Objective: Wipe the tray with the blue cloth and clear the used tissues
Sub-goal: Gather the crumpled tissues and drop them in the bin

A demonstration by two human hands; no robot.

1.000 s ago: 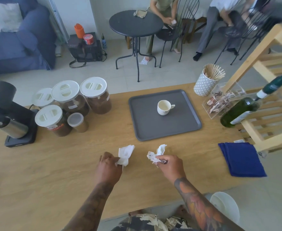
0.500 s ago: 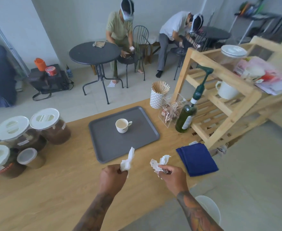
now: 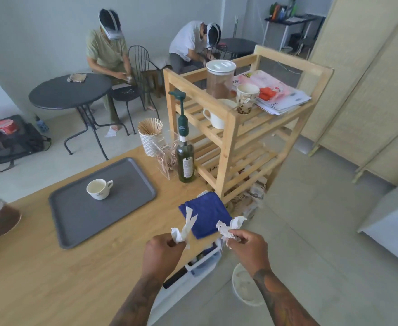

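I stand at a wooden desk [image 3: 52, 278] with a crumpled white tissue in each grip. My left hand [image 3: 161, 251] is clenched around one used tissue [image 3: 184, 228], which sticks up above my knuckles. My right hand [image 3: 248, 248] pinches a second used tissue [image 3: 228, 228] between fingertips and thumb, held out past the desk edge.

The grey tray [image 3: 122, 208] lies on the desk to my left, with a white coffee cup [image 3: 98, 188] standing on it. The folded blue cloth [image 3: 207, 212] lies untouched near the desk corner, just beyond my hands, beside a wooden shelf rack [image 3: 235, 137].

I judge that I am clearing the tissues; wiping has not begun. Next I need somewhere to drop them. A round pale container [image 3: 245, 288] sits on the floor below my right forearm, and it may be a bin, though my arm covers part of it and I cannot be sure. A white basket [image 3: 205, 260] under the desk edge is mostly hidden. Whether the tray is soiled is too faint to tell.
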